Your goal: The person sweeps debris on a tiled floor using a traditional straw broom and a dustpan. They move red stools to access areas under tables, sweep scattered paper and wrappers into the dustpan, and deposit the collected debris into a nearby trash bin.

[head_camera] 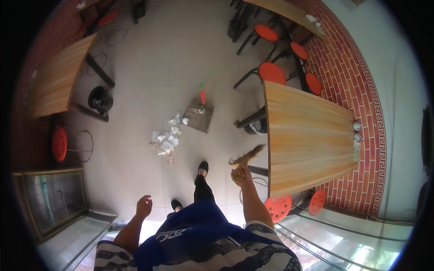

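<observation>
My right hand point(243, 176) grips the handle end of a straw hand broom point(249, 156), whose bristles fan out beside the near table's edge. At my left side hangs my left hand point(144, 206), its fingers loosely curled with nothing seen in them; how far they are closed is unclear. A dustpan point(200, 117) with a red and green handle point(202, 95) lies on the tiled floor ahead, with small debris inside. Crumpled white tissues point(166, 140) and small scraps form a pile to the left of the dustpan, and one tissue touches its edge.
A wooden table point(305, 139) stands close on the right, with red stools point(272, 73) around it and a lined black bin point(256, 127) beneath. Another table point(64, 78), a black bin point(100, 100) and a red stool point(59, 144) are at left. A glass-fronted cabinet point(54, 200) stands lower left.
</observation>
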### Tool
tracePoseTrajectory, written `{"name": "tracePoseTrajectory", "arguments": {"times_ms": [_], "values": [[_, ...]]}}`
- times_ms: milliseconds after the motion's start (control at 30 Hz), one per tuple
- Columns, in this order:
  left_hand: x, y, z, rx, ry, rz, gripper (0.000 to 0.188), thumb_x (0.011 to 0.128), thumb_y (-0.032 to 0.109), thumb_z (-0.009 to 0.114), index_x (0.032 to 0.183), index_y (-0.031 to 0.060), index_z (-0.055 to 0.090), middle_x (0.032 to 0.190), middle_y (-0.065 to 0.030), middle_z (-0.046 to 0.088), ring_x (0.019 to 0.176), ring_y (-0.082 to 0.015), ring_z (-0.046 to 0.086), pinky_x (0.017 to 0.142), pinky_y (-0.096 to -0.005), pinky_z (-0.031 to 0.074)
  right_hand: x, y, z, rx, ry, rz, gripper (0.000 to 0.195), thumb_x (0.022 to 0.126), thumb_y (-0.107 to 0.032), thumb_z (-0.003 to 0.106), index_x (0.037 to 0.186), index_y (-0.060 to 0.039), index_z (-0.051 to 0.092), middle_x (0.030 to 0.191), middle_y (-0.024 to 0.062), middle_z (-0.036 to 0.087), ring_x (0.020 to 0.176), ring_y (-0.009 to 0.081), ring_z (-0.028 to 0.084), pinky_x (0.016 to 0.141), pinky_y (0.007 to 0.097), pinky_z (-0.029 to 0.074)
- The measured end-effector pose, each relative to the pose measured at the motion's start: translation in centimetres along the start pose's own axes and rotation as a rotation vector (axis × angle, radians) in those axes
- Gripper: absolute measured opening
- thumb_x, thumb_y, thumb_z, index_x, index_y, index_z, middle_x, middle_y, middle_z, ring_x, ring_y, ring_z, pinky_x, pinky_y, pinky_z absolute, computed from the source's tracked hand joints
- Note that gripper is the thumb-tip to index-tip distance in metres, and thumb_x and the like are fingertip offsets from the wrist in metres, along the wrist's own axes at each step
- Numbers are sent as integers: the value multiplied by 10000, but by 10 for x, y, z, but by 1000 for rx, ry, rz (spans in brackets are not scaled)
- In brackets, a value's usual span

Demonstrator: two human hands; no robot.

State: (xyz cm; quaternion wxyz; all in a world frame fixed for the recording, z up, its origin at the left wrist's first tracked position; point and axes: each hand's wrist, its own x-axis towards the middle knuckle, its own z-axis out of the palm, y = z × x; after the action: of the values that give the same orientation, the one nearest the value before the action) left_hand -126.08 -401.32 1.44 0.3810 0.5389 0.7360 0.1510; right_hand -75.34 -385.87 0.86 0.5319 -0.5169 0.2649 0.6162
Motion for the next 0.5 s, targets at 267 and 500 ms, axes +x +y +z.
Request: {"name": "tracePoseTrajectory", "arguments": {"times_ms": [267, 500], "values": [[79, 148, 15, -93, -480, -187, 224, 873, 144, 498, 1042, 32, 591, 783, -79, 642, 681, -148, 657, 637, -263, 519, 219, -146, -36, -544, 549, -549, 304, 772, -270, 597, 988, -86, 487, 857, 111, 564, 821, 362, 589, 722, 463, 515], [104, 126, 38, -98, -570, -377, 269, 894, 103, 476, 1145, 12, 515, 849, -110, 623, 730, -184, 649, 632, -282, 527, 218, -148, -26, -1315, 926, -613, 518, 773, -283, 558, 1212, -144, 319, 982, 185, 548, 902, 387, 586, 773, 485, 503]]}}
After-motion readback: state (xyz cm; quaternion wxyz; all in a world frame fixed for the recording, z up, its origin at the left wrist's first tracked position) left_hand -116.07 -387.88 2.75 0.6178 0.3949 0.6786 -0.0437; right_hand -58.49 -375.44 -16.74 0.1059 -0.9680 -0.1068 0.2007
